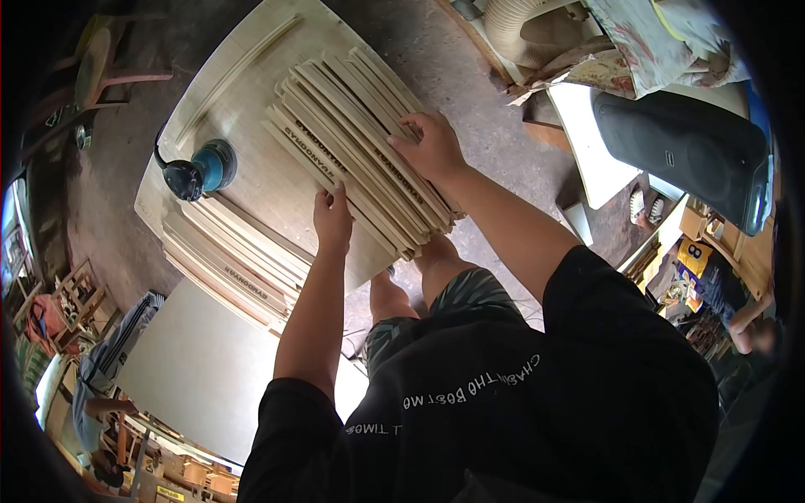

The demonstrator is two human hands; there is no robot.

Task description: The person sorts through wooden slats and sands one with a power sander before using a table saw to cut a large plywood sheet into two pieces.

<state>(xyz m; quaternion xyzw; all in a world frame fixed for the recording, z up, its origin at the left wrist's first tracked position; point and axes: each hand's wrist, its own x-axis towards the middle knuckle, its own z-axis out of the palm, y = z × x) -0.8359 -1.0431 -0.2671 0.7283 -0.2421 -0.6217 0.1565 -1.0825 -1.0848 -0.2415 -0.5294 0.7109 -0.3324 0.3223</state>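
A thick row of pale wooden slats (352,142) lies side by side on a plywood board (251,92), several with dark stamped lettering. My left hand (334,222) is at the row's left side, index finger and thumb apart, the fingertip at the outermost stamped slat. On the opposite side, my right hand (434,149) rests against the slats with thumb and fingers spread; what lies under the fingertips is partly hidden. Neither hand visibly grips a slat.
A blue-and-black sander (214,165) sits on the board, left of the slats. Another slat stack (243,264) lies along its near-left edge, and a single strip (239,80) lies at the far left. A black speaker (683,151) stands right. Other people are at both sides.
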